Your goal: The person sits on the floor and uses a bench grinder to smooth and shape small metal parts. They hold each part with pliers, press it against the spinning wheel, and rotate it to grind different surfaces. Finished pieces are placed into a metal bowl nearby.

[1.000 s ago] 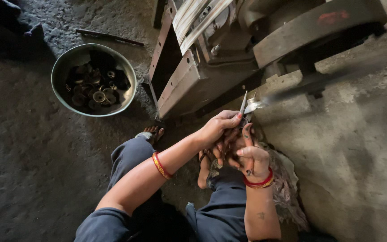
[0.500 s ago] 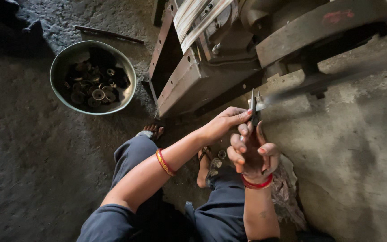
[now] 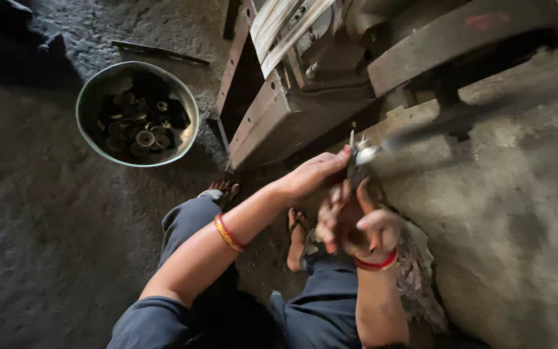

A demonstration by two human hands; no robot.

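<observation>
I squat on a dusty floor with both hands raised in front of my knees. My right hand [image 3: 360, 229], with a red bangle at the wrist, is closed around a small dark part [image 3: 356, 184] and is blurred by motion. My left hand [image 3: 311, 174], on the arm with an orange bangle, reaches across and pinches a thin shiny metal tool [image 3: 358, 150] that sticks up above the dark part. Blur hides how the tool meets the part.
A round metal bowl [image 3: 92, 97] with several dark ring-shaped parts stands at the upper left. A heavy grey machine frame [image 3: 279, 116] rises right behind my hands. A thin metal rod [image 3: 159, 52] lies on the floor beyond the bowl. Crumpled rag [image 3: 414, 271] lies by my right knee.
Both hands have stayed together on the part and tool, shifting a little up and to the right. The right hand's fingers have moved and are now blurred.
</observation>
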